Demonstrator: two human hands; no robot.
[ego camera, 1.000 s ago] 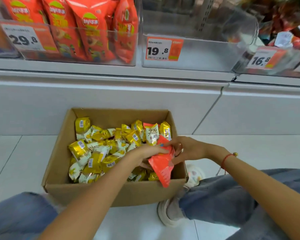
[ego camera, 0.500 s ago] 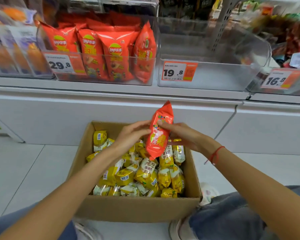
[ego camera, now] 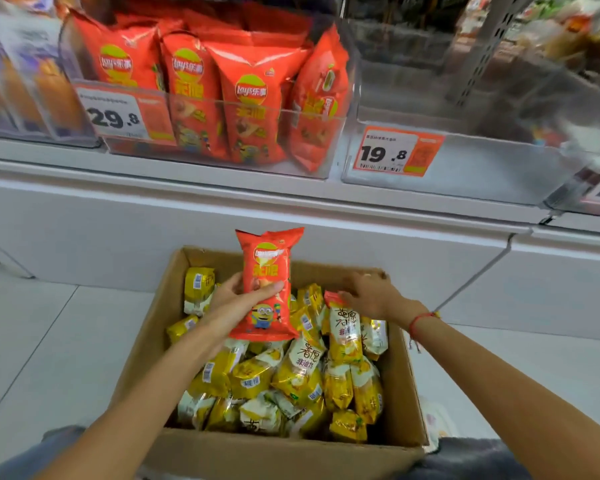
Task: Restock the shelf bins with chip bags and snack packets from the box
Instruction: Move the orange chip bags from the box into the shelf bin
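Above box (ego camera: 278,455), chip bag (ego camera: 267,289) upright

Free room and obstructions. Clear bin (ego camera: 471,174) marked 19.8 — open at the top, its floor bare behind a low front wall. The neighbouring bin (ego camera: 312,147) marked 29.8 is packed across with upright red chip bags (ego camera: 250,98). The cardboard box (ego camera: 278,459) is open-topped, filled wall to wall with yellow snack packets (ego camera: 298,375). Between box and shelf edge (ego camera: 222,188) — open air, crossed only by the red bag (ego camera: 267,289) the left hand (ego camera: 236,303) holds upright.
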